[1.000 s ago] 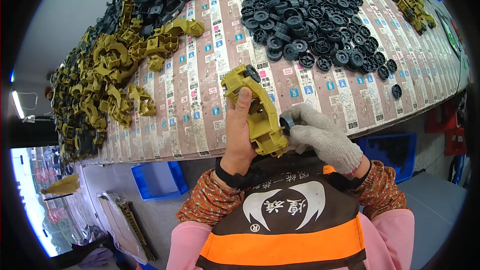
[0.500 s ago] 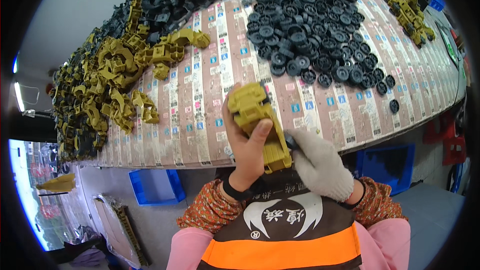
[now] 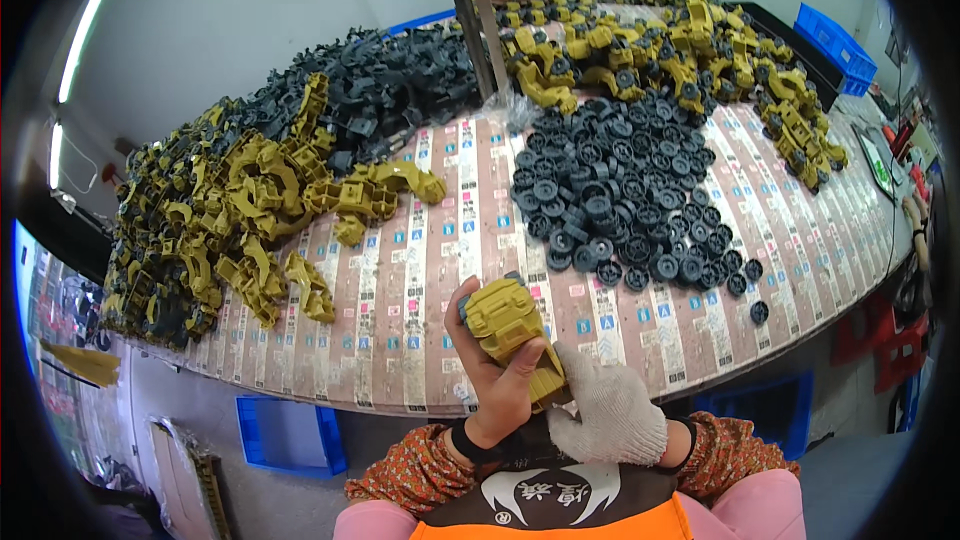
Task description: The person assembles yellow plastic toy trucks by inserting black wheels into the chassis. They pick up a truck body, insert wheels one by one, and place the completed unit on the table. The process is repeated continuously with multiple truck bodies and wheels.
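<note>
A yellow toy truck (image 3: 505,318) is gripped in my bare left hand (image 3: 490,395), tilted, with its cab pointing away from me. The left thumb lies across its middle. Dark wheels show at the cab end. My right hand (image 3: 618,418), in a pale knit glove, closes on the rear right side of the truck, fingers and thumb pressed to it. Whether a small part sits under the glove is hidden. Beyond the truck, a heap of black toy wheels (image 3: 620,195) spreads over the table, a few lying loose at its near edge.
Yellow plastic bodies (image 3: 255,180) are heaped at the left, dark parts (image 3: 390,80) behind them. Wheeled yellow toys (image 3: 690,45) pile up at the back right. A metal post (image 3: 476,35) stands mid-table. Blue crates (image 3: 290,435) sit below the table's curved edge (image 3: 400,408).
The view has tipped up, showing more of the far table. The truck has rolled in my left hand, so its cab roof shows. The dark wheel by my right fingers is now out of sight.
</note>
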### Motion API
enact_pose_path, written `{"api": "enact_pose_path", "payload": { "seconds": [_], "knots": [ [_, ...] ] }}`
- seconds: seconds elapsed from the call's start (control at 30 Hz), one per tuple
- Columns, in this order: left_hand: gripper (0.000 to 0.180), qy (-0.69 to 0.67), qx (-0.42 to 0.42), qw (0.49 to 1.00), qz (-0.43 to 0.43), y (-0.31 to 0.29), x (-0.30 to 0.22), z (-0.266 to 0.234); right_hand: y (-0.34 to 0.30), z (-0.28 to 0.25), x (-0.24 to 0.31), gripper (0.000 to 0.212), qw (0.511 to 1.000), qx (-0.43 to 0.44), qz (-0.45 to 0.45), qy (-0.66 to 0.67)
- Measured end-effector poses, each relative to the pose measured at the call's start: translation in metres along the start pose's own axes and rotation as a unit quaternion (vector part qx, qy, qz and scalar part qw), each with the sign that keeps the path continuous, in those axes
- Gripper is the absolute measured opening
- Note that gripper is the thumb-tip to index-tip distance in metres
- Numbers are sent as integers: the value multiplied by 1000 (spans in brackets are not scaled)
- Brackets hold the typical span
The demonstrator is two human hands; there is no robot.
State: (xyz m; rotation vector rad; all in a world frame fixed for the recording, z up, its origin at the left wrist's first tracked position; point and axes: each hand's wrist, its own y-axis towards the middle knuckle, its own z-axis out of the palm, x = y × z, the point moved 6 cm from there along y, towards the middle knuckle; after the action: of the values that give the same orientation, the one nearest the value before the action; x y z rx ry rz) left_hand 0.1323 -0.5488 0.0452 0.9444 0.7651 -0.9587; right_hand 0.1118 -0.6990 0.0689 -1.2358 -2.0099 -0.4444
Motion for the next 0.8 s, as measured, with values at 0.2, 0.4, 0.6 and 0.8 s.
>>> {"api": "enact_pose_path", "payload": {
  "seconds": [0.2, 0.4, 0.6, 0.8],
  "knots": [
    [81, -34, -37, 993, -106, 33, 16, -8, 56, -20, -12, 73, 997, 16, 43, 59],
    [64, 51, -15, 987, -151, 66, 2, -71, 160, -100, -34, 43, 921, -13, 93, 379],
    [38, 156, -97, 967, -176, 89, -8, -160, 303, -231, -97, 32, 926, -193, 5, 326],
    [35, 311, -81, 943, -89, 141, -20, -221, 365, -259, -121, 52, 915, -160, -11, 370]
  ]
}}
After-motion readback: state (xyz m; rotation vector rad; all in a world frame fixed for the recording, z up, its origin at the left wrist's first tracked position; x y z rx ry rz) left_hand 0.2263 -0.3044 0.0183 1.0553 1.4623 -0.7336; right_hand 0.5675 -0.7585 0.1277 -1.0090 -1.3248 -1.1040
